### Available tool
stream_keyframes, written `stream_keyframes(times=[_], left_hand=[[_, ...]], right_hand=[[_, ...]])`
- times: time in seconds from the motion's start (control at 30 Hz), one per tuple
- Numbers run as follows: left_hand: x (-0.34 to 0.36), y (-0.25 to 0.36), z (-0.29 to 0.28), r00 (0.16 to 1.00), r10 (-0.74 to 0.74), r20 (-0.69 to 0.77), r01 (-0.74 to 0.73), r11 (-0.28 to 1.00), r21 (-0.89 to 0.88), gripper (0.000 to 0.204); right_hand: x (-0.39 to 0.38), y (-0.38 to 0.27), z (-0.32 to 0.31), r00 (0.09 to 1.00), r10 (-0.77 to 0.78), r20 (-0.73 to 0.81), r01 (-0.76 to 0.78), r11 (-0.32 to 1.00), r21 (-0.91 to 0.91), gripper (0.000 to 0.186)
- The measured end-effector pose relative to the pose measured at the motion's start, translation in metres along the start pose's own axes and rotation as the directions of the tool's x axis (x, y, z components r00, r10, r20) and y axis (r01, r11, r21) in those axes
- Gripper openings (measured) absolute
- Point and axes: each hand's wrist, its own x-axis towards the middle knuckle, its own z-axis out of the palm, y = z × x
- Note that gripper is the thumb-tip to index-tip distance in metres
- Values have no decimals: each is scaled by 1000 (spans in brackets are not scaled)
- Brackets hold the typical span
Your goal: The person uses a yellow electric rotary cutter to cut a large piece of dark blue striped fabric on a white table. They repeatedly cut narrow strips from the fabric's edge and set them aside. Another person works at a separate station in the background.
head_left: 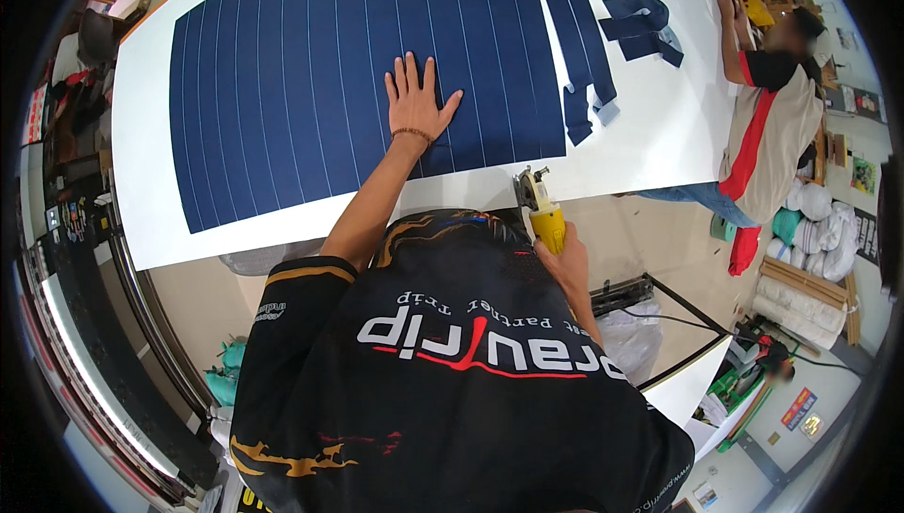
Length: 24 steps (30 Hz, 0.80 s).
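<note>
A wide sheet of dark blue fabric [282, 89], ruled with pale lengthwise lines, lies flat on the white tabletop [659, 127]. My left hand [415, 106] rests on it palm down, fingers spread, a beaded bracelet at the wrist. At the table's near edge, my right hand [567, 266] is wrapped round the yellow body of an electric fabric cutter [544, 216]. The cutter's metal head points toward the table, just off the fabric's near right corner. Cut strips of blue fabric [576, 28] lie along the sheet's right side, one with its end folded.
More blue fabric pieces [642, 25] lie crumpled farther right. Another person [767, 127] stands at the table's right end, hands at its edge. Behind them are white bundles [829, 231] and rolls [800, 301]. A black metal frame [692, 320] and cable are near my right arm.
</note>
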Motion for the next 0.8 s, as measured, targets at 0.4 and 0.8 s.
stream_keyframes(times=[0.4, 0.8], left_hand=[[2, -1, 5, 1000, 8, -17, -8, 1000, 0, 93], [2, 0, 3, 1000, 4, -7, -4, 1000, -16, 92]], right_hand=[[12, -16, 24, 998, -11, -69, 8, 999, -48, 63], [26, -40, 17, 996, 27, -82, -33, 998, -62, 62]])
